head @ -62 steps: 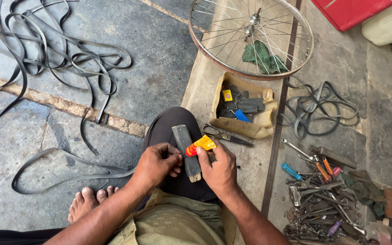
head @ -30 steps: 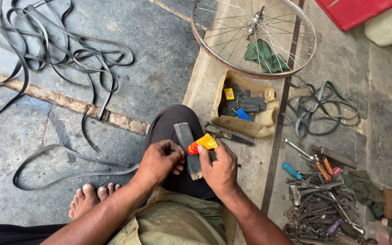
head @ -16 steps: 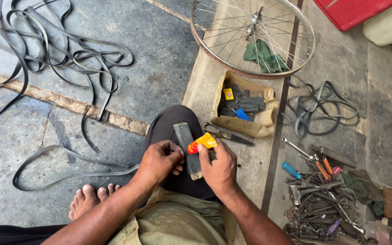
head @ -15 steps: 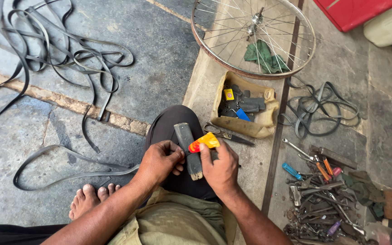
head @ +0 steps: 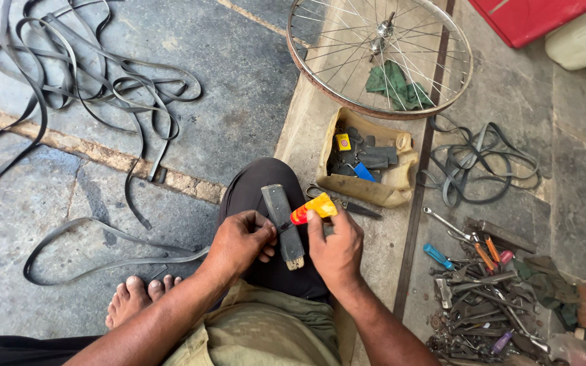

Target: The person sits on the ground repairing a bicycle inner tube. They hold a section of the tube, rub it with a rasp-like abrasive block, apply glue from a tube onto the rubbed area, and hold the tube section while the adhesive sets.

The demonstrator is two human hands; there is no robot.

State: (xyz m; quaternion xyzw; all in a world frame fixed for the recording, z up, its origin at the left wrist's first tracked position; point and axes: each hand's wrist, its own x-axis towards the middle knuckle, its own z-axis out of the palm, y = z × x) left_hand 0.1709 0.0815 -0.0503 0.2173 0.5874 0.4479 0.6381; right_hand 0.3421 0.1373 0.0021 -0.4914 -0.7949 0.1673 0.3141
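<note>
**Adhesive Tube Held to Rubber Strip on Knee**

A dark rubber strip [head: 283,224] is seen laid across the person's bent knee, with its near end resting between both hands. The left hand [head: 239,242] is closed on the strip's left edge, fingers curled and pinching it steady. The right hand [head: 337,245] is closed around a small yellow tube with an orange-red cap [head: 313,208], the capped end pointing left and touching, or just short of, the strip's right edge; contact cannot be confirmed.

The step in hand is judged to be preparation for applying adhesive to the strip. Since the cap appears to be in place, its removal would be called for next, with the strip kept flat and pinned on the knee so that the nozzle can be brought onto its surface.

Beyond the strip, an open tan pouch [head: 391,193] is noted, holding rubber pieces, a small yellow item and a blue one. Scissors [head: 347,203] lie between strip and pouch. Farther beyond the pouch a spoked bicycle wheel [head: 381,57] rests flat, a green rag [head: 395,85] inside it. To the strip's right, well apart, a heap of hand tools [head: 496,285] is spread. To its left, loops of inner tube [head: 89,81] lie on the stone floor, and a bare foot [head: 137,298] shows near.
</note>
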